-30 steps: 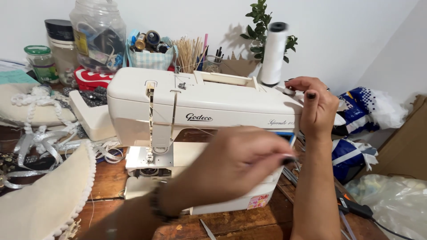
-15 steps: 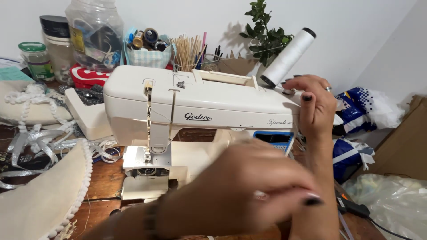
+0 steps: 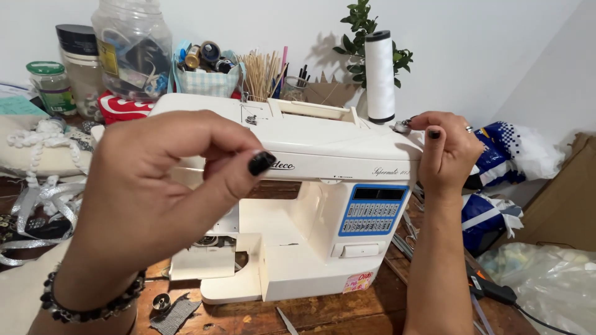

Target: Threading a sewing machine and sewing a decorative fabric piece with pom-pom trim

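Observation:
A cream sewing machine (image 3: pixel 323 248) stands on a wooden table. My left hand (image 3: pixel 155 192) is raised close to the camera in front of the machine's left half, thumb and fingers pinched together; no thread shows between them. My right hand (image 3: pixel 444 155) rests at the machine's top right corner, its fingertips pinching a small metal bobbin (image 3: pixel 402 127) on the winder. A tall white thread spool (image 3: pixel 379 77) stands upright on the machine just behind that hand. The needle area is hidden by my left hand.
Behind the machine are a big plastic jar (image 3: pixel 131 49), a checked basket of spools (image 3: pixel 205 77), wooden sticks (image 3: pixel 261 74) and a plant (image 3: pixel 366 31). Ribbon and lace (image 3: pixel 37 198) lie left. Blue-white bags (image 3: pixel 496 186), a corded tool (image 3: pixel 490 288) and a loose bobbin (image 3: pixel 161 302) lie nearby.
The white spool, tilted half a second ago, now stands upright. My left hand has risen and moved left toward the camera. My right hand stays at the machine's right end.

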